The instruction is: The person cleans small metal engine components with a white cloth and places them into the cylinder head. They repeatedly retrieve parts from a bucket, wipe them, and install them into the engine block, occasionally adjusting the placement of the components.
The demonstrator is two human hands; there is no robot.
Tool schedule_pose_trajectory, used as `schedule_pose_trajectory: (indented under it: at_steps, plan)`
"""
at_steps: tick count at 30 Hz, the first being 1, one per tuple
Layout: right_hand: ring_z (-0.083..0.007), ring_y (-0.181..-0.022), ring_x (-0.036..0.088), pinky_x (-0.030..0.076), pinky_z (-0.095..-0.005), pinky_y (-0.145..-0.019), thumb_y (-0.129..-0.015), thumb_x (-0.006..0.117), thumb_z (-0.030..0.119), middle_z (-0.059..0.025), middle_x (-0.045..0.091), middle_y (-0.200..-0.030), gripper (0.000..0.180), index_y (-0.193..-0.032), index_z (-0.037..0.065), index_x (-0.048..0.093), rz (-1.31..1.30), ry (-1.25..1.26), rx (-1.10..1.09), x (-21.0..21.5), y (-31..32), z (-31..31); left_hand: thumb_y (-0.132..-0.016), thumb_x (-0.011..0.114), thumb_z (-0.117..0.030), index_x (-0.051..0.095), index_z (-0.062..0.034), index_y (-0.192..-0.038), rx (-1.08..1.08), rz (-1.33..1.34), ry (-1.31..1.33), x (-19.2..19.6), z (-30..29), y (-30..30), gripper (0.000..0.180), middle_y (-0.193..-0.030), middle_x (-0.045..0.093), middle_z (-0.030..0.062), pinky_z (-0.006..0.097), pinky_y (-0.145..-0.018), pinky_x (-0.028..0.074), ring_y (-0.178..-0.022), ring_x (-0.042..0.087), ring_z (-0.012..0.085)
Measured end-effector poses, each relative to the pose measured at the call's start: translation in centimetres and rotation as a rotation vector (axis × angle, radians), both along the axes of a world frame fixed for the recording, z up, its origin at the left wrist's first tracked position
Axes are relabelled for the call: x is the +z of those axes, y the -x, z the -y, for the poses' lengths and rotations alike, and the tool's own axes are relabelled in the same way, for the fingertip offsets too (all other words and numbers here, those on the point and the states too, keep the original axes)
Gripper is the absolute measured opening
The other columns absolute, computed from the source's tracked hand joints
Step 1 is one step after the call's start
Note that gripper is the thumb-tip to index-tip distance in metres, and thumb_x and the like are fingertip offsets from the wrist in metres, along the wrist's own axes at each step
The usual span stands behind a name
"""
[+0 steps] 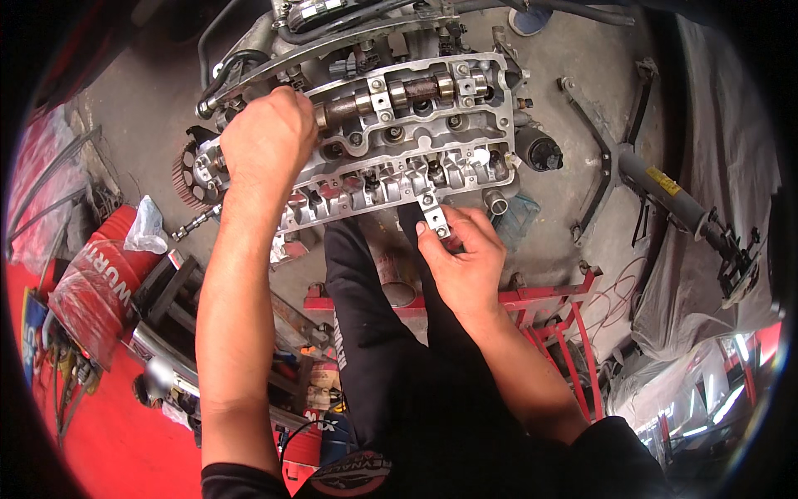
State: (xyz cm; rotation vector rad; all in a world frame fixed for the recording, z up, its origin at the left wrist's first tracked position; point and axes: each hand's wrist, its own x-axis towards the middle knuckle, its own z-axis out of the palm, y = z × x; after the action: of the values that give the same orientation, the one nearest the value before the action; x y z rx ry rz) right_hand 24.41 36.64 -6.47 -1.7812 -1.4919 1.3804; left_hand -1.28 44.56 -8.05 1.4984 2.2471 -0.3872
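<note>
An aluminium cylinder head [424,143] of an engine lies across the view in front of me. A camshaft [357,107] runs along its far row, held by bearing caps [380,95]. Bare half-round seats line the near row. My left hand [270,137] is closed in a fist over the left end of the far row; whatever its fingers hold is hidden. Between thumb and fingers of my right hand [467,264] is a small metal bearing cap [435,219], tilted just off the near edge of the cylinder head.
A toothed pulley [189,176] sits at the engine's left end, an oil filter [542,155] at its right. Below stands a red metal frame [540,293]. A grey stand with legs [657,179] lies to the right, a red covered container [104,279] to the left.
</note>
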Motion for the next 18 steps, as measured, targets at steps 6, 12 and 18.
schedule_pose_trajectory:
  at_steps: [6, 12, 18]
  plan:
    - [-0.0155, -0.071, 0.068, 0.055, -0.0287, -0.063, -0.081, 0.080, 0.007, -0.0109, 0.068, -0.097, 0.030, -0.108, -0.005, 0.073, 0.028, 0.022, 0.001, -0.1, -0.4, -0.2, -0.096, 0.055, -0.030, 0.063, 0.0022, -0.100, 0.025, -0.036, -0.086, 0.9, 0.3, -0.8, 0.034, -0.090, 0.073, 0.0239, 0.052, -0.079, 0.056, -0.087, 0.072, 0.0410]
    - [-0.0212, -0.077, 0.071, 0.057, -0.0321, -0.070, -0.081, 0.081, 0.009, -0.0126, 0.069, -0.099, 0.031, -0.107, -0.005, 0.073, 0.082, 0.019, 0.053, -0.3, -0.2, 0.1, -0.096, 0.052, -0.030, 0.062, 0.0009, -0.093, 0.064, 0.035, -0.079, 0.6, 0.6, -0.4, 0.033, -0.086, 0.069, 0.0296, 0.057, -0.082, 0.052, -0.089, 0.069, 0.0463]
    - [-0.0250, -0.085, 0.072, 0.058, -0.0334, -0.074, -0.080, 0.081, 0.010, -0.0150, 0.070, -0.101, 0.031, -0.107, -0.004, 0.074, 0.089, 0.037, 0.038, 0.1, -0.5, 0.4, -0.097, 0.054, -0.030, 0.065, 0.0017, -0.092, 0.067, 0.040, -0.013, 1.1, 0.4, -0.3, 0.034, -0.084, 0.072, 0.0249, 0.053, -0.081, 0.056, -0.085, 0.072, 0.0414]
